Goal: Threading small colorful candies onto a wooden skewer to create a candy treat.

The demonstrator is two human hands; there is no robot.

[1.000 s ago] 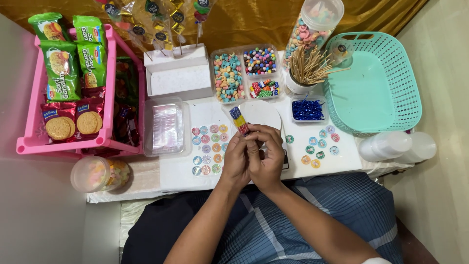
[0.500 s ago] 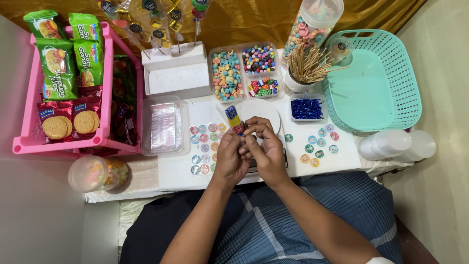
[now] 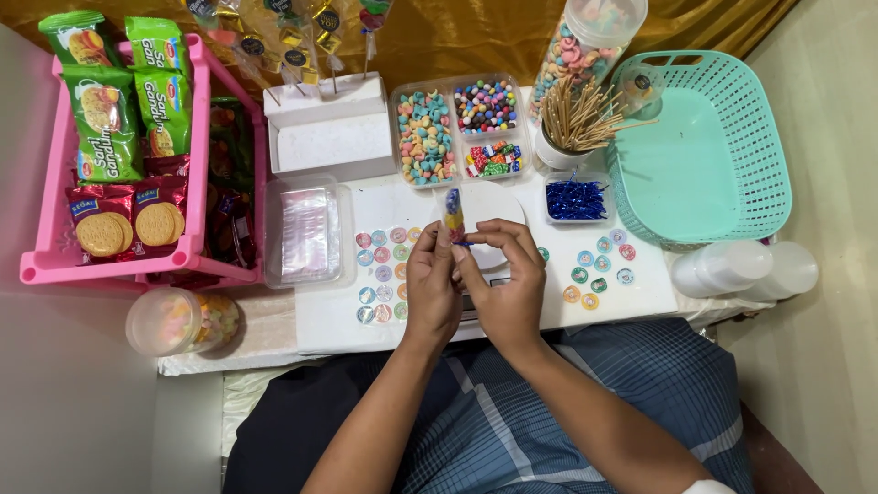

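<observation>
You've got a pink rack (image 3: 197,155) of biscuit packs (image 3: 102,229) far left, a teal basket (image 3: 732,119) far right, a cup of wooden skewers (image 3: 576,123) between the basket and the divided candy tray (image 3: 462,128), and round stickers (image 3: 382,270) flat on the worktop (image 3: 640,293).

Bare white board (image 3: 640,297) right of stickers; skewer cup (image 3: 569,137) crowds behind

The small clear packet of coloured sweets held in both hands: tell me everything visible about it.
The small clear packet of coloured sweets is a narrow, see-through plastic sleeve showing blue, yellow and reddish pieces. It stands roughly upright above the white table, its lower end pinched by the left hand and right hand. Its closure is hidden.
</observation>
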